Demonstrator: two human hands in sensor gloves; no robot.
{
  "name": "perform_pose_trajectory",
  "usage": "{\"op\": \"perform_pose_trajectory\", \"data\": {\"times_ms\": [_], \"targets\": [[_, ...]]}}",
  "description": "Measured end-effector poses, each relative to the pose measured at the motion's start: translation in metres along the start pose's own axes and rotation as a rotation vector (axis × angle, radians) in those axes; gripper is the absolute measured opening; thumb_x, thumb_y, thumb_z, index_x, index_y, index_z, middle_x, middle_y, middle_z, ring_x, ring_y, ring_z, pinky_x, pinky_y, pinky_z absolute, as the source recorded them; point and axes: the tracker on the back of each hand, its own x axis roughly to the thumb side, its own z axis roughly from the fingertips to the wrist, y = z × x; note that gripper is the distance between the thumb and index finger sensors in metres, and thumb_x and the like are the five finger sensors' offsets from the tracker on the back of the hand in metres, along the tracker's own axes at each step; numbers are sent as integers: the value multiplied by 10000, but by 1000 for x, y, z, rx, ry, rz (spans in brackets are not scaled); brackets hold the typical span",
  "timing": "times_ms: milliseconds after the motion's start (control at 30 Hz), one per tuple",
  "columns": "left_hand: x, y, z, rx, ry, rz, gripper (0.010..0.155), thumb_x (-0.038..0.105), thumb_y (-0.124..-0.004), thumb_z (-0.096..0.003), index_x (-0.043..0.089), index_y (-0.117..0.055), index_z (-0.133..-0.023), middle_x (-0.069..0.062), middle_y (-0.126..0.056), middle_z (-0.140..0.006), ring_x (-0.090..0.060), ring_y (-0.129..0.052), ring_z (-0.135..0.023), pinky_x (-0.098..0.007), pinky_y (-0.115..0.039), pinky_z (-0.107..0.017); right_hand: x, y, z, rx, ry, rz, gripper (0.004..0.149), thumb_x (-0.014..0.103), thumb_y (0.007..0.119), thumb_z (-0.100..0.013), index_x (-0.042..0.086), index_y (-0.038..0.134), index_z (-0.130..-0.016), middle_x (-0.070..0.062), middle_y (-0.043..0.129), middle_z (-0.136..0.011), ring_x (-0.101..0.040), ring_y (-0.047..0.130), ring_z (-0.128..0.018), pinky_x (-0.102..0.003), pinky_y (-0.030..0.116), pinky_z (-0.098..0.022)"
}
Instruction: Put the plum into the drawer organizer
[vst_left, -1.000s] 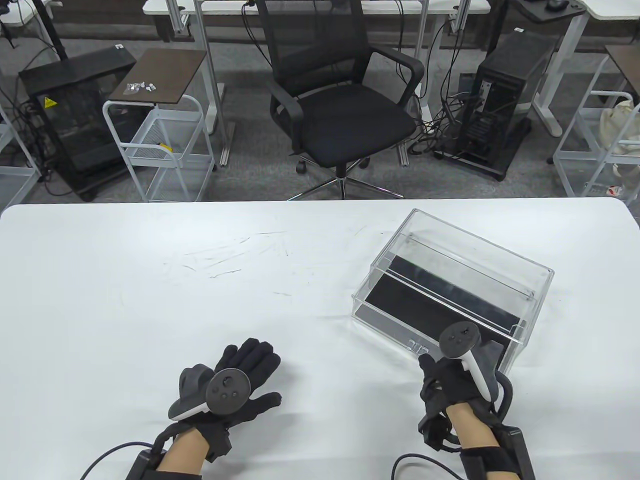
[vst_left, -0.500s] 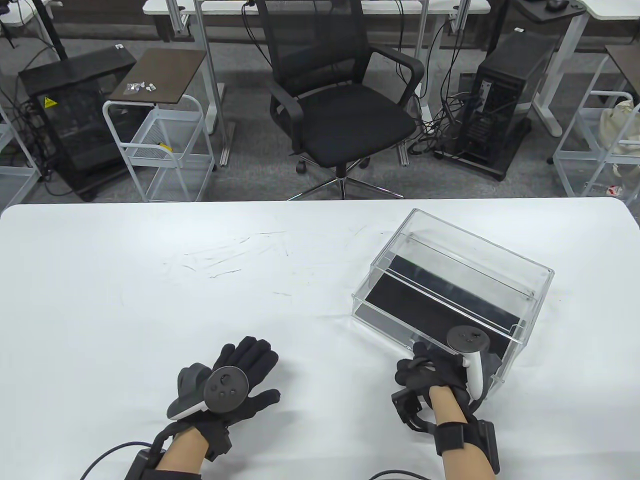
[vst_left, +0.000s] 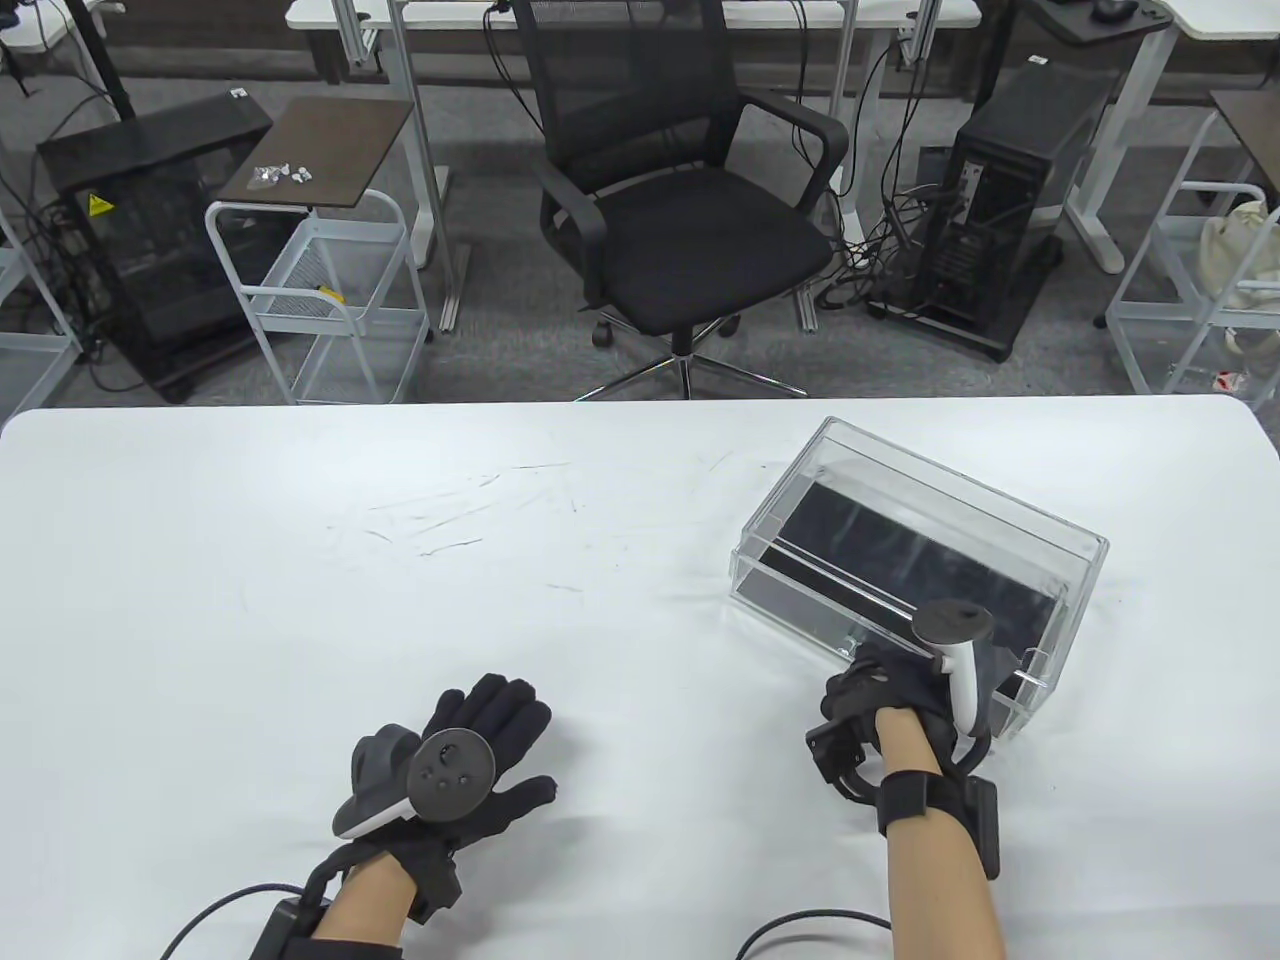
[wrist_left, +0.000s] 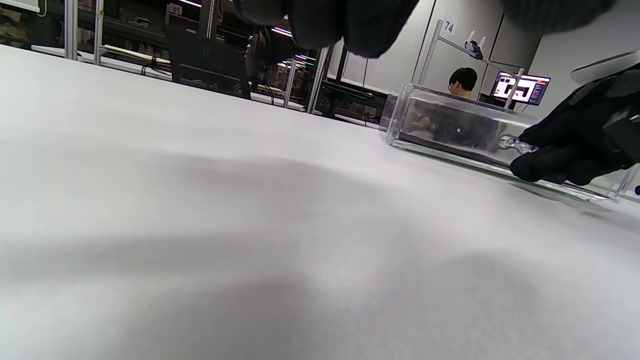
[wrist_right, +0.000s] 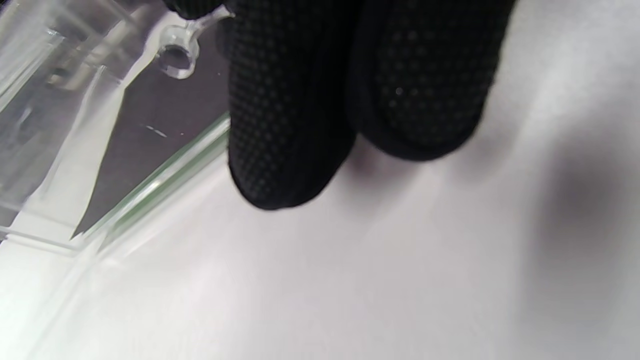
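The clear acrylic drawer organizer (vst_left: 930, 500) with a black liner stands on the right of the white table. My right hand (vst_left: 880, 690) is at its near front, fingers (wrist_right: 290, 100) curled against the small clear drawer handle (wrist_right: 175, 60); the left wrist view also shows this hand (wrist_left: 575, 150) at the handle. The drawer sits almost fully inside the housing. My left hand (vst_left: 480, 740) lies flat and empty on the table, palm down, fingers spread. I cannot make out the plum in the table view; a small brownish shape (wrist_left: 425, 122) shows inside the organizer in the left wrist view.
The table (vst_left: 300, 560) is white with faint scratch marks in the middle. A black office chair (vst_left: 680, 200), carts and computer cases stand on the floor beyond the far edge. Cables trail from both wrists at the near edge.
The drawer has slid from pulled out toward me to nearly inside the housing. My right hand moved away from me with it. The left hand has stayed put.
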Motion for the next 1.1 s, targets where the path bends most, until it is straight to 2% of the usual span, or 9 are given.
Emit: {"op": "perform_pose_trajectory", "data": {"times_ms": [233,400,467,533,567,633,733,900,1100], "targets": [[-2,0,-1,-9,13,10,761,639,-685,-441,232,-613,-1080,-35,-551,-1229,-331,-479,-1146,-569,-375,-827,4,-9,-12,19,22,3,563,372,623,-473,-66,724,-812,-18,1020,-615,-46,1085,-338,-246,934,-242],[-1,-1,-2,-12,4,5,761,639,-684,-439,236,-613,-1080,-34,-551,-1229,-330,-480,-1146,-570,-375,-827,3,-9,2,37,-22,35,643,433,652,-456,-81,698,-839,-93,1013,-636,-134,1086,-345,-310,920,-236],[-1,-1,-2,-12,-2,6,760,639,-684,-441,236,-610,-1081,-35,-547,-1230,-328,-479,-1147,-570,-375,-827,10,-8,18,20,-142,133,679,475,669,-444,-67,686,-853,-115,1000,-662,-168,1079,-375,-337,912,-256],[-1,-2,-2,-15,-12,8,760,639,-683,-441,240,-603,-1083,-34,-539,-1233,-328,-474,-1148,-569,-372,-829,21,-2,46,-52,-464,234,697,511,682,-421,-4,659,-892,-114,970,-723,-193,1060,-448,-361,892,-319],[0,-2,-2,-16,-18,9,761,640,-684,-440,241,-601,-1084,-32,-537,-1234,-326,-473,-1149,-569,-372,-829,24,2,63,-74,-638,285,699,528,683,-414,74,620,-943,-123,894,-839,-249,1008,-587,-412,846,-423],[0,-3,-2,-19,-28,10,761,640,-683,-441,244,-597,-1085,-29,-532,-1234,-325,-468,-1151,-569,-370,-829,24,13,94,-36,-894,407,708,529,692,-410,248,489,-1028,-89,627,-1085,-378,687,-948,-561,625,-642],[1,-4,-3,-24,-40,11,762,638,-682,-442,248,-585,-1089,-25,-518,-1238,-322,-463,-1153,-568,-367,-829,11,34,132,-90,-1149,636,725,545,691,-395,302,447,-1033,-18,501,-1148,-332,417,-1077,-545,433,-754],[2,-5,-3,-26,-54,14,765,637,-681,-443,251,-568,-1094,-21,-503,-1241,-321,-459,-1153,-566,-367,-830,-10,65,150,-161,-1303,819,734,568,678,-373,305,454,-1021,-10,506,-1140,-319,401,-1076,-542,401,-758],[3,-6,-3,-27,-61,16,773,638,-681,-443,252,-549,-1100,-22,-490,-1243,-321,-458,-1153,-566,-369,-830,-21,82,140,-170,-1300,919,714,576,667,-367,299,494,-1002,-10,564,-1113,-321,465,-1054,-526,445,-746]]}}
